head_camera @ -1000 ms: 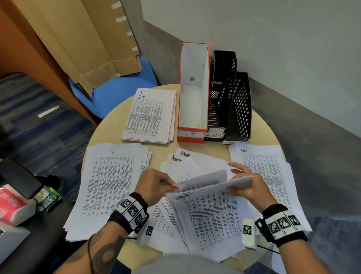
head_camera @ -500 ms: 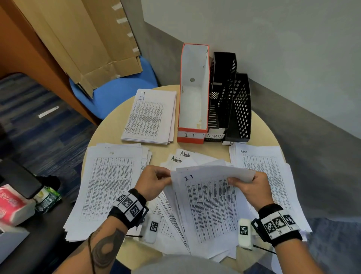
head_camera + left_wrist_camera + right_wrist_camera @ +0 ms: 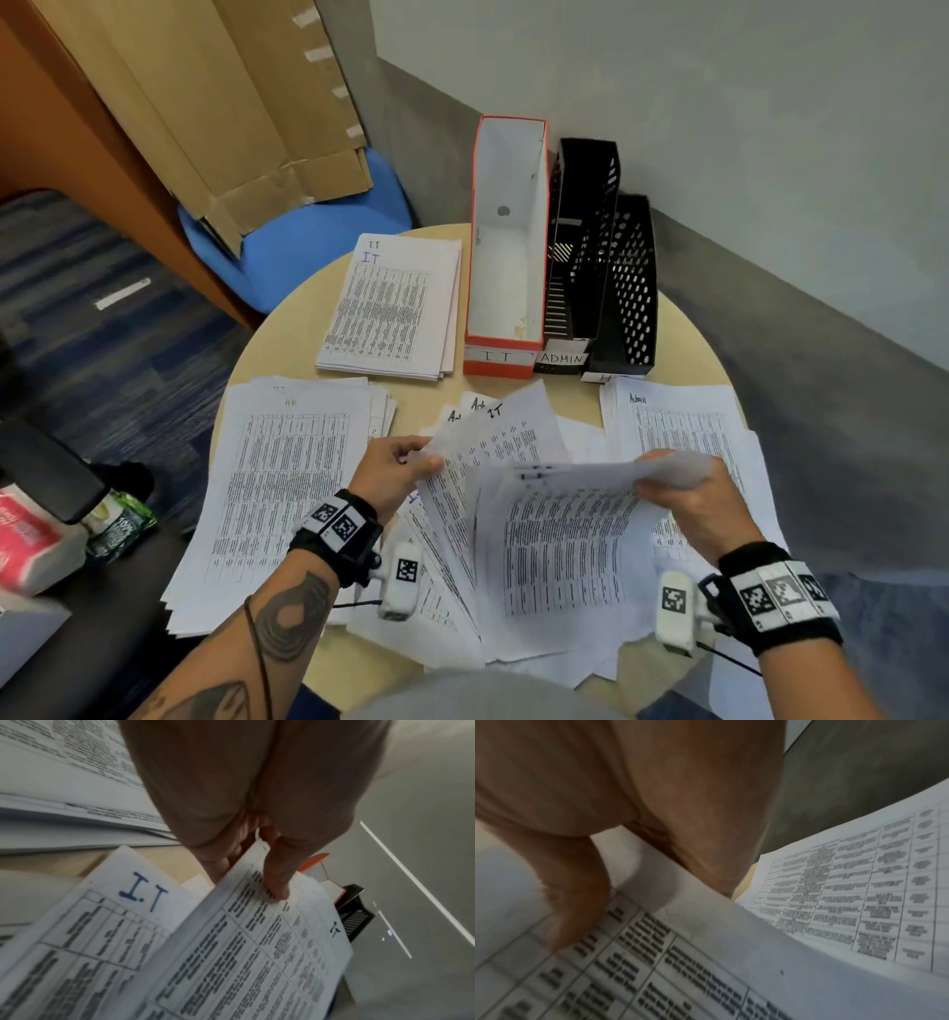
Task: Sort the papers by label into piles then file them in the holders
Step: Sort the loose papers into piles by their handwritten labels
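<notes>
The hands have split the sheets: left hand (image 3: 391,473) swings the IT sheet (image 3: 506,437) leftward.

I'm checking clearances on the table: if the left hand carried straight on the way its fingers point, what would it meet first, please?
Probably the fanned unsorted sheets; the left hand already pinches one, marked IT. Depth is unclear.

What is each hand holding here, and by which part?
Left hand pinches an IT sheet at its left edge. Right hand grips another sheet at its top right corner.
</notes>
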`<state>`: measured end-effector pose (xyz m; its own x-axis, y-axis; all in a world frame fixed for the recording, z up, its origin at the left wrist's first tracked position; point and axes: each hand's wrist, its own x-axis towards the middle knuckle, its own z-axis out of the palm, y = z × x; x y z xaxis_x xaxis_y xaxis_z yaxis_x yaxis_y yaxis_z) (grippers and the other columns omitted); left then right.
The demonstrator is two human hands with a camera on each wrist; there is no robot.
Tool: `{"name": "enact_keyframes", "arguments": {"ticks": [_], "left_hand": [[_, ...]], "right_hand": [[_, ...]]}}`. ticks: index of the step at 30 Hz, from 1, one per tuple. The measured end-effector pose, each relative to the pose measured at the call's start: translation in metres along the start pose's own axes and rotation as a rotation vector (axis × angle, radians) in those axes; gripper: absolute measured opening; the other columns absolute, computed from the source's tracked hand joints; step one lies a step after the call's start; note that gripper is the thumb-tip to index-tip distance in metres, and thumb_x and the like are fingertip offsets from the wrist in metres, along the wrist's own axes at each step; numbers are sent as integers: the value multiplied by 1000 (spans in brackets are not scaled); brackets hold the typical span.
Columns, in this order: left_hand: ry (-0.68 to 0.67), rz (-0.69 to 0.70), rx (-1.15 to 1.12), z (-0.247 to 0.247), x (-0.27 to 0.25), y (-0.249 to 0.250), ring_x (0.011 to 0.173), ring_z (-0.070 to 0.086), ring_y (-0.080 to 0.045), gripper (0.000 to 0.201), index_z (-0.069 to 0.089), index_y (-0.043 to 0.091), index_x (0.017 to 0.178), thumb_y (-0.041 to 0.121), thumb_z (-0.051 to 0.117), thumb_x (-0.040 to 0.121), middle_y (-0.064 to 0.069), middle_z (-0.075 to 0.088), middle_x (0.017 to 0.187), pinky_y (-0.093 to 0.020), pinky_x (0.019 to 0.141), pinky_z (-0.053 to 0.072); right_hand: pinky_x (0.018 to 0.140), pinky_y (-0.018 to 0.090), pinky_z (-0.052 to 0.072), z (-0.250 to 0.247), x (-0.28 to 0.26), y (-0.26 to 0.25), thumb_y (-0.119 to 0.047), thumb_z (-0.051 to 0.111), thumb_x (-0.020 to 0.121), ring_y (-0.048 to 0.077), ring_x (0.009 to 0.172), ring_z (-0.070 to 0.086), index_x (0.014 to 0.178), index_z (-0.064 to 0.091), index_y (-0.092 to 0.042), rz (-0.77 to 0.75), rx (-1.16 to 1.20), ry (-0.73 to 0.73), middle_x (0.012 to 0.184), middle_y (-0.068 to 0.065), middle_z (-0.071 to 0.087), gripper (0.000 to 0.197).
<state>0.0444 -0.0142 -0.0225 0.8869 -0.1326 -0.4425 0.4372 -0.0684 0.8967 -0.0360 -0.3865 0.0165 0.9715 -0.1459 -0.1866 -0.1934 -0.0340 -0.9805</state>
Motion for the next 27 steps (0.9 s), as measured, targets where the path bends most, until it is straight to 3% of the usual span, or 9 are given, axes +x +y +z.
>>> {"name": "enact_keyframes", "arguments": {"ticks": [4, 7, 9, 12, 16, 19, 22, 24, 27], "left_hand": [[-22, -29, -27, 2, 0, -1, 87, 72, -38, 11, 74, -3, 93, -2, 79, 83, -27, 73, 99, -50, 78, 63], [-171, -16, -69, 8, -5, 7, 84, 71, -34, 18, 71, 1, 98, -4, 79, 83, -20, 73, 95, -44, 75, 62], [-323, 34, -34, 17, -13, 16, 85, 69, -29, 24, 72, 6, 104, -5, 79, 83, -17, 75, 96, -38, 76, 60], [-515, 123, 134, 27, -25, 28, 96, 67, -22, 33, 75, 22, 111, 2, 80, 85, -9, 73, 109, -31, 86, 55], [-662, 129, 121, 31, -37, 35, 95, 66, -21, 40, 72, 23, 121, 5, 80, 86, -10, 70, 101, -30, 87, 54], [-631, 126, 90, 26, -35, 34, 93, 64, -16, 43, 72, 22, 120, 0, 79, 85, -4, 68, 97, -27, 85, 53], [-548, 25, -203, 11, -27, 32, 84, 58, -19, 45, 70, 10, 122, -5, 79, 80, -6, 59, 91, -39, 86, 52], [-326, -53, -371, -3, -18, 32, 79, 58, -18, 43, 70, 7, 118, -8, 77, 78, -4, 59, 87, -36, 79, 52], [33, -57, -151, -25, 4, 16, 78, 58, -23, 29, 72, 9, 109, -1, 78, 82, -2, 61, 81, -31, 69, 48]], "right_hand": [[74, 42, 52, -9, -2, 2, -37, 96, 56, 31, 86, 68, 84, 75, -4, -10, 20, -58, 95, 21, 72, 48], [89, 49, 54, -4, -1, -4, -9, 83, 67, 29, 112, 67, 82, 77, -9, -8, 39, -128, 119, 12, 72, 17], [96, 47, 53, 1, 4, -4, 5, 78, 68, 26, 125, 62, 78, 77, -12, -25, 14, -181, 131, 6, 68, 19], [91, 30, 55, 16, 11, -9, 17, 75, 73, 16, 132, 57, 73, 76, -21, -9, 22, -233, 140, -2, 63, 39], [88, 36, 55, 27, 15, -10, 16, 76, 73, 17, 120, 66, 71, 68, 1, 2, -28, -290, 128, 4, 71, 18], [67, 32, 55, 27, 15, -7, -12, 92, 60, 21, 80, 71, 74, 73, -9, 36, -56, -200, 82, 10, 73, 24], [64, 30, 58, 22, 12, -5, -31, 101, 49, 28, 81, 71, 86, 73, -7, 50, -50, -104, 83, 11, 74, 53], [63, 27, 58, 17, 8, -6, -27, 101, 50, 27, 83, 71, 92, 70, -5, 30, -35, -58, 84, 7, 74, 57], [65, 32, 60, 3, 4, -5, -26, 102, 48, 25, 89, 69, 108, 64, -8, -2, -17, -50, 100, 12, 68, 73]]}}
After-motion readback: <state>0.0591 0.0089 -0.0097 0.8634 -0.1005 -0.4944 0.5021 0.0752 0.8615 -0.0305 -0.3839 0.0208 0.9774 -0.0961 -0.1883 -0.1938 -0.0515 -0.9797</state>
